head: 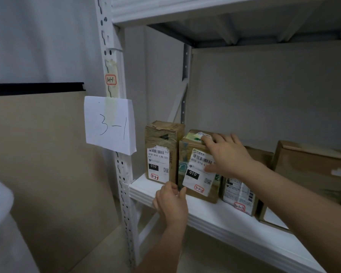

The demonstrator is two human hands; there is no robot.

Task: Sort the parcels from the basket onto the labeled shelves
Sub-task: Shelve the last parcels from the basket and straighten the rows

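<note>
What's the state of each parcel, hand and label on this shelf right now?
parcel 3-1-1: upright on shelf, leftmost.
parcel 3-1-2: upright, tilted slightly, beside 3-1-1.
parcel 3-1-3: on shelf, partly hidden by the right arm.
right hand: gripping top of 3-1-2.
left hand: at lower front corner of 3-1-2, fingers curled.
paper sign 3-1: taped to the post.

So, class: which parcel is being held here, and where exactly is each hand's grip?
The parcel marked 3-1-2. The right hand grips its top right edge, thumb on the front label; the left hand pinches its bottom left corner.
</note>
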